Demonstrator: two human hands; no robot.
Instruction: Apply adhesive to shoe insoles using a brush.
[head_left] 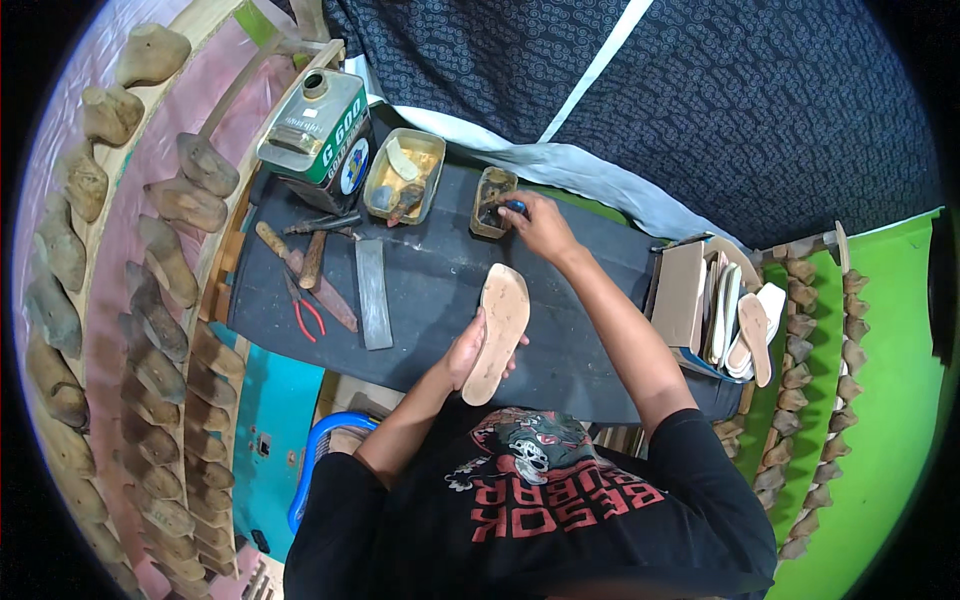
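My left hand (466, 352) grips a tan shoe insole (505, 315) near the table's front edge, fingers wrapped behind it and thumb along its side. The insole's broad end points away from me, its flat face up. Farther off, my right hand (547, 228) is closed on a short blue-handled tool (516, 206) over a small, dark-stained rectangular container (487, 232). The tool's working end reaches into the container, and I cannot make out its tip.
On the dark table (430, 270) stand a metal can (318, 135) and a plastic tub (437, 150). Nearby lie red-handled pliers (308, 318), a hammer (312, 262) and a grey flat block (373, 295). A cardboard box (680, 290) of insoles stands right. Shoe lasts (160, 260) line racks on both sides.
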